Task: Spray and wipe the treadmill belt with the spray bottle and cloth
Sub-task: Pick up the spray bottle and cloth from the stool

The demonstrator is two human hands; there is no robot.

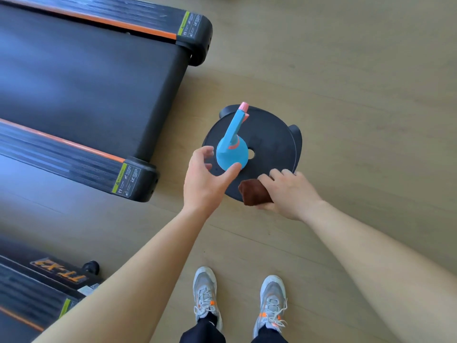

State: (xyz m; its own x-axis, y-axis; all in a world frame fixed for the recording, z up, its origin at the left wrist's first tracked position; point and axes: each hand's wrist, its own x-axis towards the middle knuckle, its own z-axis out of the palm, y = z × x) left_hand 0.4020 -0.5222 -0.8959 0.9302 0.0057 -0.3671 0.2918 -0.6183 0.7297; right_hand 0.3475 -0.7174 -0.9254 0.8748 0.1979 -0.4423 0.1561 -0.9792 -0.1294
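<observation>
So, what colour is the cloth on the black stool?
Dark reddish brown. The cloth, gripped by the right hand, shows only in the head view.

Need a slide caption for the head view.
Head view: left hand open at blue spray bottle on black stool; right hand grips brown cloth.

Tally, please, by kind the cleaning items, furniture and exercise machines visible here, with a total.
Blue plastic spray bottle with pink nozzle: 1
Folded brown cloth: 1
Round black plastic stool: 1
Black treadmills with orange stripes: 2
Total: 5
</observation>
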